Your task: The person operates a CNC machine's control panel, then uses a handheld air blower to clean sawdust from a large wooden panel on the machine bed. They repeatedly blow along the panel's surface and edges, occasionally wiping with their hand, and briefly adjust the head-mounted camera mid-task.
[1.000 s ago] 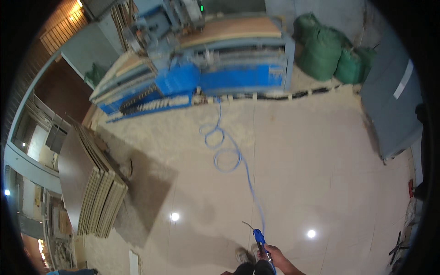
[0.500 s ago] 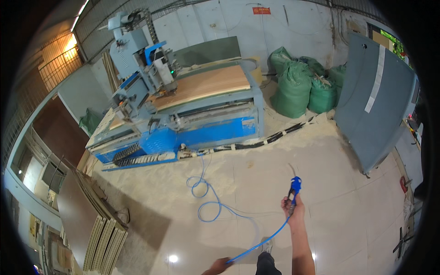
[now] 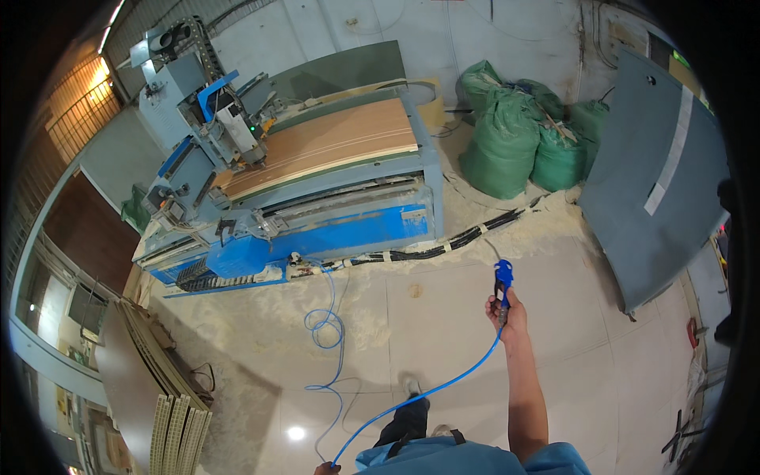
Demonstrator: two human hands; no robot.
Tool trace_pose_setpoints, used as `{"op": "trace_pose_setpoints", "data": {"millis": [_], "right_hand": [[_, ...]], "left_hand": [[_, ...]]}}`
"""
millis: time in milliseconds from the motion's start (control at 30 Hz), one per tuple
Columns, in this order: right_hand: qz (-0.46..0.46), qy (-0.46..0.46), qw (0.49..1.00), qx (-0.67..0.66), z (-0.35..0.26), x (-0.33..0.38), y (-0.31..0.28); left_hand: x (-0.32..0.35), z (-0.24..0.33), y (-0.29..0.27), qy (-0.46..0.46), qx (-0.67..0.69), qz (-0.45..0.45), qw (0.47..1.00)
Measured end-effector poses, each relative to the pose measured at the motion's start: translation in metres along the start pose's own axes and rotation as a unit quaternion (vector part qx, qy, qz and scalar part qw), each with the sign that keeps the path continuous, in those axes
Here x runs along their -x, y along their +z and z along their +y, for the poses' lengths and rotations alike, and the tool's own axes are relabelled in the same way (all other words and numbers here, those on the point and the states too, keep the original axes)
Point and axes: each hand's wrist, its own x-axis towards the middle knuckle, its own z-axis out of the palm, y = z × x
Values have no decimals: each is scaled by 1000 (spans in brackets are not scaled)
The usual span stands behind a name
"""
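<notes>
My right hand [image 3: 508, 310] is stretched out in front of me, shut on a blue air blow gun [image 3: 503, 279] whose thin nozzle points up toward the sawdust on the floor. A blue air hose [image 3: 412, 400] runs from the gun down to my left hand [image 3: 324, 469], which shows only at the bottom edge and touches the hose. The hose goes on in loose coils [image 3: 324, 328] toward a blue routing machine [image 3: 317, 229] with a brown wood panel [image 3: 332, 150] lying on its bed.
Green sacks [image 3: 518, 134] stand at the back. A large grey panel [image 3: 657, 174] leans at the right. Stacked boards [image 3: 170, 396] lean at the lower left. Sawdust [image 3: 546, 222] and black cables [image 3: 467, 237] lie along the machine's base on the tiled floor.
My view has tilted slightly and my right arm with the blow gun has stayed raised, pointing at the sawdust near the cables. A second ago the gun was low, near my body.
</notes>
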Motion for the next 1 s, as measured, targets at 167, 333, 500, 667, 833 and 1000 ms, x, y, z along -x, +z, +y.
{"op": "trace_pose_setpoints", "data": {"millis": [167,333,500,667,833,1000], "right_hand": [[-24,30,993,114,4,-113,79],[-12,-37,995,93,-10,-227,137],[22,-136,988,73,-27,-321,193],[-17,-20,991,133,-46,-426,238],[-28,-23,976,216,-74,-546,266],[22,-18,984,176,-121,-659,298]], "left_hand": [[-97,78,-30,-99,61,74,990],[-207,161,-128,136,74,37,987],[-291,279,-275,55,180,109,976],[-350,376,-382,79,184,148,968],[-392,441,-417,15,109,159,981],[-407,505,-424,2,301,70,951]]}}
